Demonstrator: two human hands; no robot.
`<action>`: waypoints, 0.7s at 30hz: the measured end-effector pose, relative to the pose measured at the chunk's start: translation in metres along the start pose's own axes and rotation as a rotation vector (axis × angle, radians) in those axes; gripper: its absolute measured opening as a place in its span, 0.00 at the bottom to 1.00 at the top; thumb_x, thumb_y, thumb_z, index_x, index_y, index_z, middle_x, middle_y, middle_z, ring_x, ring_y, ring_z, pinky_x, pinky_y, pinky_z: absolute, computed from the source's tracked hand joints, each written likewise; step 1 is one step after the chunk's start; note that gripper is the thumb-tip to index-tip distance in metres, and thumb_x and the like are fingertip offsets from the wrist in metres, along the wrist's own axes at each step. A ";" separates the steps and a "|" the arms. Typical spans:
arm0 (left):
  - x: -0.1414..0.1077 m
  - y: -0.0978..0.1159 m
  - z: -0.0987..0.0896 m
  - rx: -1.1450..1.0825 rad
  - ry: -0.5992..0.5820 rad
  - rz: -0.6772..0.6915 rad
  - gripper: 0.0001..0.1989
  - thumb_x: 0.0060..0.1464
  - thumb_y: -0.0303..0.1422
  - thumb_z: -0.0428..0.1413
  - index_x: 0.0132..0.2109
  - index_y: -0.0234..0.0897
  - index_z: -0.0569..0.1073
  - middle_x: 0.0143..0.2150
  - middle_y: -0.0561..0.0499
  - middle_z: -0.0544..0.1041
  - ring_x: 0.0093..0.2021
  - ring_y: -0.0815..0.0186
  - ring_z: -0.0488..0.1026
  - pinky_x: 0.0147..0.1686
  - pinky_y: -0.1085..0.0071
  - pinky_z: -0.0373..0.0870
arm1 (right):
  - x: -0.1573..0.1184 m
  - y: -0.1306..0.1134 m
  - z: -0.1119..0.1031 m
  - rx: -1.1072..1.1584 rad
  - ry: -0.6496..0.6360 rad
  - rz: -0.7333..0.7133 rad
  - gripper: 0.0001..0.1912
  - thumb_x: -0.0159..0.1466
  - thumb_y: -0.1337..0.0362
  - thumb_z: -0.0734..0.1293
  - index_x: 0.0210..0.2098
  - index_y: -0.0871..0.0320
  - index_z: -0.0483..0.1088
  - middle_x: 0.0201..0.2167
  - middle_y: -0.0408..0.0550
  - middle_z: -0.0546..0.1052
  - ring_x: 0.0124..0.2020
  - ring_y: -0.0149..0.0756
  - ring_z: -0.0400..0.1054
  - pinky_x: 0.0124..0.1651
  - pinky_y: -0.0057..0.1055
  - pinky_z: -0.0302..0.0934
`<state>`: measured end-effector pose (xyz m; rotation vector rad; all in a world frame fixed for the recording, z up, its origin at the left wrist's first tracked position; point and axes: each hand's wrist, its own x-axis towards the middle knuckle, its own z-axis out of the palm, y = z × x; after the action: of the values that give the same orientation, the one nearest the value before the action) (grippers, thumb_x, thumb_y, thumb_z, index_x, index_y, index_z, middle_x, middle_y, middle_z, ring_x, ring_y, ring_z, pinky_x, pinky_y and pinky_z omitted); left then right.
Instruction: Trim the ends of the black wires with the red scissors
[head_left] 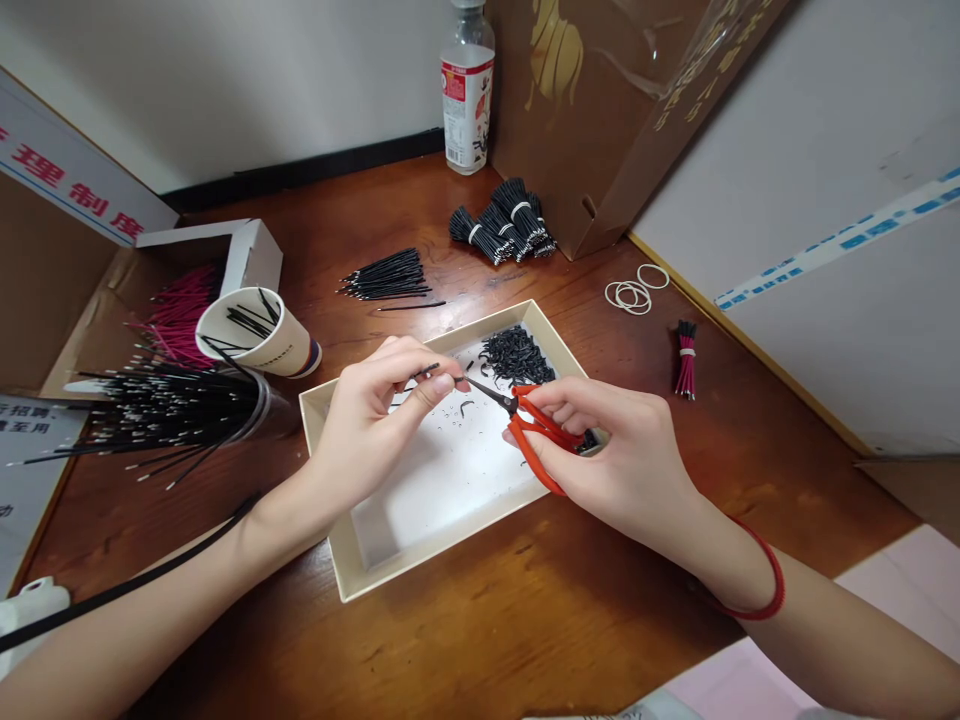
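Observation:
My left hand (379, 400) is closed in a pinch on a short black wire (426, 371), over the left part of a shallow cream box lid (450, 540). In my right hand (619, 450) are red-handled scissors (538, 432), their narrow dark blades pointing left at the wire end by my left fingertips. Whether the blades touch the wire, I cannot tell. Inside the lid, under the scissors, lies a heap of short black offcuts (516, 355). Small bits are scattered on its white bottom.
Left stand a cup of black wires (172, 405), a tilted paper cup (281, 340) and pink wires (184, 315). Behind lie loose black wires (390, 275) and banded bundles (502, 222), near a bottle (467, 100) and carton (577, 120). Rubber bands (630, 296) and a pink-black bundle (685, 362) lie right.

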<state>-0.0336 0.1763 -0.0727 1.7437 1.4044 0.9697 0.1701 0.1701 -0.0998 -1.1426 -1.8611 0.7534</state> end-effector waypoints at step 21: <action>0.000 -0.001 -0.001 0.047 -0.036 0.030 0.07 0.60 0.28 0.54 0.34 0.36 0.76 0.32 0.52 0.75 0.36 0.67 0.68 0.37 0.71 0.62 | -0.001 0.000 0.000 0.011 0.019 -0.001 0.07 0.54 0.72 0.72 0.30 0.59 0.71 0.24 0.40 0.76 0.24 0.25 0.67 0.25 0.22 0.62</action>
<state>-0.0347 0.1762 -0.0733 1.8127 1.3919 0.9230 0.1701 0.1692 -0.1002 -1.1378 -1.8395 0.7491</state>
